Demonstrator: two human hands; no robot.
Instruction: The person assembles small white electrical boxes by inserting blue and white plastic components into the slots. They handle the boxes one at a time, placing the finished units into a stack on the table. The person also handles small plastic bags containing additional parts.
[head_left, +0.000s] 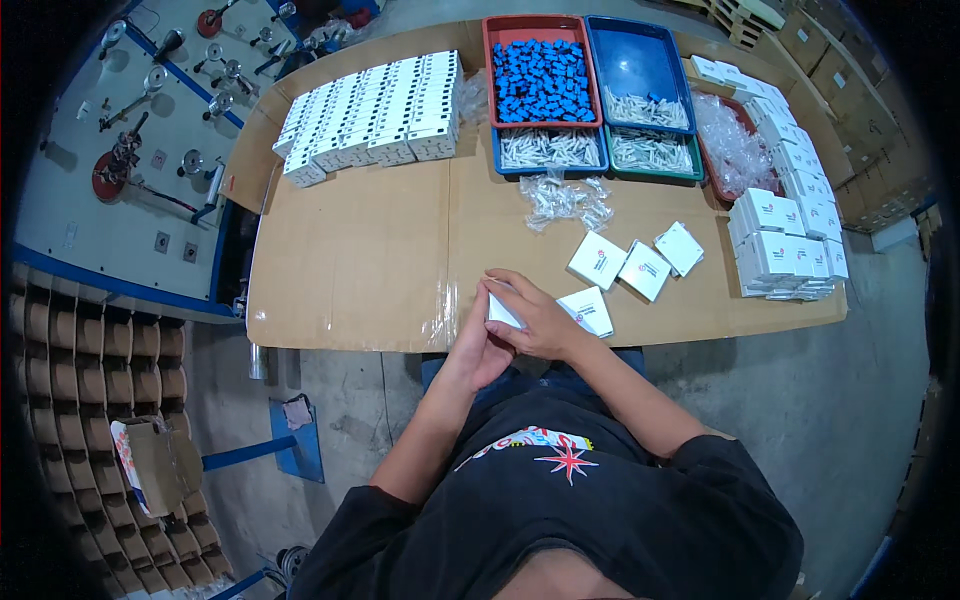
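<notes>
A small white box point(503, 313) is clasped between my two hands at the table's near edge. My left hand point(474, 347) closes round it from the left and below. Over its top and right side lies my right hand point(538, 318), fingers bent across it, so much of the box is hidden. Right beside my right hand rests a flat white carton point(588, 310) with printing on it. Farther out are another flat carton point(598, 260), one to its right point(645, 271), and a small overlapping pile of cartons point(680, 249).
White boxes point(375, 110) stand in rows at the back left; more boxes point(785, 245) are stacked at right. A red tray point(489, 70) of blue parts and a blue tray point(640, 60) stand behind trays of white pieces. Clear plastic packets point(565, 200) lie in front.
</notes>
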